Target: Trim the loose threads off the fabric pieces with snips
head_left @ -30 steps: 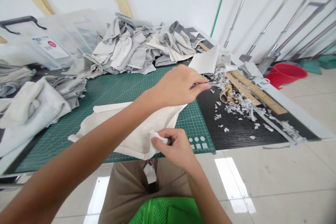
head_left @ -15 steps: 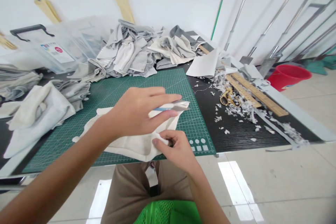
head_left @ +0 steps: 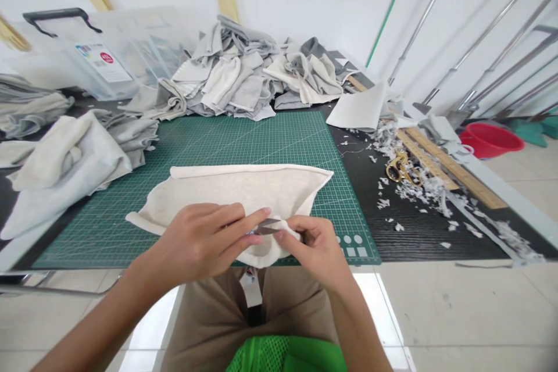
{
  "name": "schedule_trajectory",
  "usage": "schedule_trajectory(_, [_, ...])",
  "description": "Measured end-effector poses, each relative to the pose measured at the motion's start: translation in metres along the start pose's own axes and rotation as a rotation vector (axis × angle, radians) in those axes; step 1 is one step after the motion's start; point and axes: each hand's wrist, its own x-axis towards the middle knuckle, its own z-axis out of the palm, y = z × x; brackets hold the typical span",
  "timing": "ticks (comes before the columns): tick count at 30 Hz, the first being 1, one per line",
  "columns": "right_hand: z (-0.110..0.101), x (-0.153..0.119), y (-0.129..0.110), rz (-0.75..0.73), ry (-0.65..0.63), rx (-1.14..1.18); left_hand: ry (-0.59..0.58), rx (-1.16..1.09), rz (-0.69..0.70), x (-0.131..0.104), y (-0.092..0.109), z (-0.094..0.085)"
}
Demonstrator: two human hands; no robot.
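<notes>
A cream cloth piece (head_left: 235,186) with rolled edges lies spread on the green cutting mat (head_left: 196,133). My left hand (head_left: 204,238) is closed round small thread snips (head_left: 268,226), whose two metal blades point right and stand slightly apart. Most of the snips' body is hidden by my fingers. Close to the blade tips, my right hand (head_left: 316,244) pinches a bunched bit of the cloth's near right edge between thumb and fingers. Whether the blades touch the fabric, I cannot tell.
A heap of grey and white cloths (head_left: 235,78) sits behind the mat, with more folded fabric (head_left: 74,163) at left beside a clear plastic box (head_left: 104,64). On the right lie gold-handled scissors (head_left: 399,168), wooden rulers (head_left: 462,177) and white scraps (head_left: 427,192).
My left hand has come down toward me with the snips, bringing the blades from above the cloth to the pinched edge. My right hand keeps its pinch. The camera view has shifted slightly.
</notes>
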Motion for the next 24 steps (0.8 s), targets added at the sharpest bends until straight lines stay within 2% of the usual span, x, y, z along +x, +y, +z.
schedule_trajectory(11, [0.0014,-0.0013,0.0010,0.002,0.015,-0.060,-0.049,0.050,0.098,0.0112,-0.0022,0.0090])
schedule_trajectory(17, [0.0011,-0.0024,0.0011,0.006,0.012,-0.099,-0.025,0.030,0.059,0.0090,-0.0032,0.0100])
schedule_trajectory(24, [0.0013,-0.0024,0.0005,0.016,0.010,-0.137,-0.058,-0.014,0.030,0.0089,-0.0033,0.0106])
